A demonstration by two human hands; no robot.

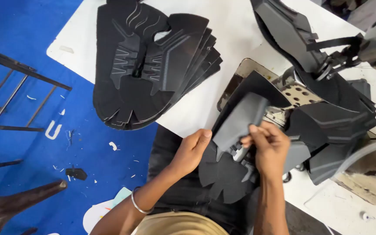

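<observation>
At table edge, both hands hold black shoe-upper piece (233,130): left hand (192,150) pinching at 9 o'clock, right hand (270,146) gripping at 3 o'clock. Stack of cut pieces (149,65) at 11 o'clock.

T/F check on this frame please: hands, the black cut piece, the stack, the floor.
1. Both hands, left hand and right hand, grip the black cut piece. True.
2. The stack of black pieces lies on the floor. False: it lies on the white table.
3. The left wrist wears a metal bangle. True.
4. The floor is red. False: it is blue.
</observation>
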